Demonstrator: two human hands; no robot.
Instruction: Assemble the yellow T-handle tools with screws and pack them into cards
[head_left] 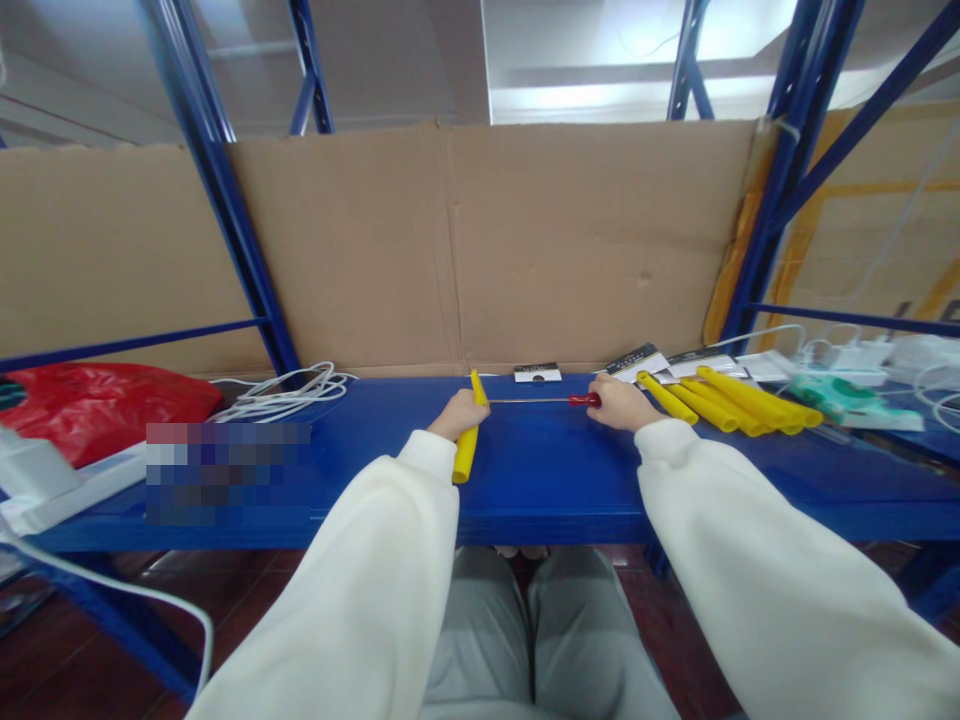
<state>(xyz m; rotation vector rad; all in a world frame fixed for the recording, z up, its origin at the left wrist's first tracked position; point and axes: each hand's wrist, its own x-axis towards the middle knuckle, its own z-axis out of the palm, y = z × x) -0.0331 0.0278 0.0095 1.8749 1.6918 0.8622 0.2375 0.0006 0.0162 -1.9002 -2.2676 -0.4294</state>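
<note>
My left hand is closed around a yellow plastic tube, which stands slanted with its wide end toward me. In my right hand is the red handle of a screwdriver. Its long thin shaft runs level to the left and meets the yellow tube beside my left fingers; whether the tip goes into the tube I cannot tell. Just right of my right hand lie several more yellow tubes, side by side. Black-and-white cards lie behind them, and another card is at the table's back.
The blue tabletop ends at a cardboard wall between blue posts. To the left are a red plastic bag, coiled white cable and a white power strip. A green-and-white packet and chargers lie at the far right.
</note>
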